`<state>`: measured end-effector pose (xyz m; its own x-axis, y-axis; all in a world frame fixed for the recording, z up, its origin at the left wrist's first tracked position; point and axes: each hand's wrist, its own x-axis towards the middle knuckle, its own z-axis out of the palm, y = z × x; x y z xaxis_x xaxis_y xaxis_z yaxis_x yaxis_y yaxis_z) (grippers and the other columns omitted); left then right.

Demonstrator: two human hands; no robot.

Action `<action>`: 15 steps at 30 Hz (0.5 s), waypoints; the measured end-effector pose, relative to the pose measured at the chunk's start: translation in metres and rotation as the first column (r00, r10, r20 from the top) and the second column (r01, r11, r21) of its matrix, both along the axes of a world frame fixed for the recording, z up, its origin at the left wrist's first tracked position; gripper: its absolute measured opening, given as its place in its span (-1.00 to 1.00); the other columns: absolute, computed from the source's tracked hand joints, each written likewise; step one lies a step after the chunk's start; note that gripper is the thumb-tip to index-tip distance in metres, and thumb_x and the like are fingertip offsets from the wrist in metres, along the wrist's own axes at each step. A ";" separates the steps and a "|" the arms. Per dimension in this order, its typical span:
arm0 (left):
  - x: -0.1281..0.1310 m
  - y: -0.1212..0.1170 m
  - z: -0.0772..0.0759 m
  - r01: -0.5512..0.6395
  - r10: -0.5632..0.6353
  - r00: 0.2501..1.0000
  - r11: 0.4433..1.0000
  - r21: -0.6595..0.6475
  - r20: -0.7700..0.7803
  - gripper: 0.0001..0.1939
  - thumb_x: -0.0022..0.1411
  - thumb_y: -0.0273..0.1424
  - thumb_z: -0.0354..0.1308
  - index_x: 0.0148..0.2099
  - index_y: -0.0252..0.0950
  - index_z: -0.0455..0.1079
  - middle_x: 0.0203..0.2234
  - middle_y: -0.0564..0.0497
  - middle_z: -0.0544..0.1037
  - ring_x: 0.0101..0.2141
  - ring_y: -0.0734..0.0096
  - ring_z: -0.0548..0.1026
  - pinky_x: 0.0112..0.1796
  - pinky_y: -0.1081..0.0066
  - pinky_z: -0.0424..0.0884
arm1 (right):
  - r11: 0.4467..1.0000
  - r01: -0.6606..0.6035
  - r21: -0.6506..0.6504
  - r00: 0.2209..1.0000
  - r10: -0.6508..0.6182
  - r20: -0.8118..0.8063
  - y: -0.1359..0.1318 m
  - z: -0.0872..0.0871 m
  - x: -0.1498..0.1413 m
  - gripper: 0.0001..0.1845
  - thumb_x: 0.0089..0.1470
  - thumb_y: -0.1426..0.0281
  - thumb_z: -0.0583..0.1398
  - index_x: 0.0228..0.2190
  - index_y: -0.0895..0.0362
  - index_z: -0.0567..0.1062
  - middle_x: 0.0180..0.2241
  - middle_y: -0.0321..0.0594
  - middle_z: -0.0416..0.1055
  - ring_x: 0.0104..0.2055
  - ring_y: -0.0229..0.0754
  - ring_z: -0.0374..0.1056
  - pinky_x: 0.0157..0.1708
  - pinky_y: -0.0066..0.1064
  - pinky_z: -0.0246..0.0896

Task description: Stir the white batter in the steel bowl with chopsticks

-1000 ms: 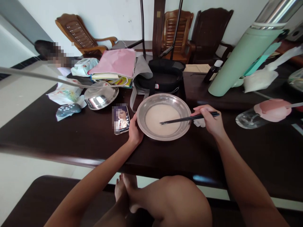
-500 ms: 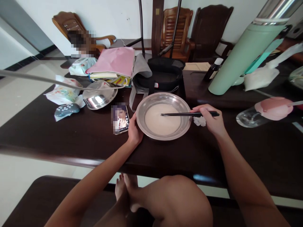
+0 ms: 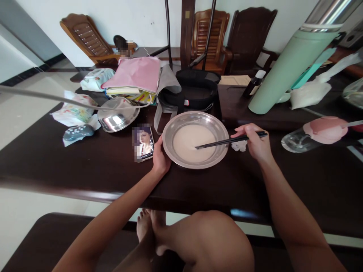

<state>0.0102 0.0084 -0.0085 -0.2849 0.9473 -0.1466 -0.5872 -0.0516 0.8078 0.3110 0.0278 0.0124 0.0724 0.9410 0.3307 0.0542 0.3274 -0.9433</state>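
In the head view, open tabletop (image 3: 195,183) is lying between one bowl (image 3: 169,136) of pale liquid (image 3: 187,133) and the front edge (image 3: 181,203). The left grip (image 3: 161,160) is clasping the bowl's side; the right grip (image 3: 257,146) is clamping two black chopsticks (image 3: 218,143) (tips touching the liquid).

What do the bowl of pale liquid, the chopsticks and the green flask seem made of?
Bowl: metal, probably stainless steel; its grey wall shines. Chopsticks: black, smooth-looking; plastic or lacquered wood, unclear. Green flask: matte coating, likely over metal, judging by its shiny silvery top.
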 end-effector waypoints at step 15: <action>-0.002 0.001 -0.005 0.020 -0.020 0.999 0.999 0.026 -0.025 -0.81 0.20 -0.24 0.26 -0.25 -0.22 0.60 -0.14 -0.04 0.74 0.20 -0.05 0.56 0.20 0.14 0.51 | 1.000 -0.009 0.002 0.997 0.009 0.076 0.002 -0.003 -0.003 -0.56 0.20 -0.07 0.34 -0.37 0.03 0.72 -0.39 -0.18 0.72 -0.34 -0.11 0.66 -0.31 -0.33 0.59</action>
<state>0.0078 0.0092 -0.0132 -0.2690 0.9563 -0.1143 -0.5681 -0.0617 0.8206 0.3077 0.0296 0.0096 0.0382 0.9406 0.3373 0.1231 0.3305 -0.9357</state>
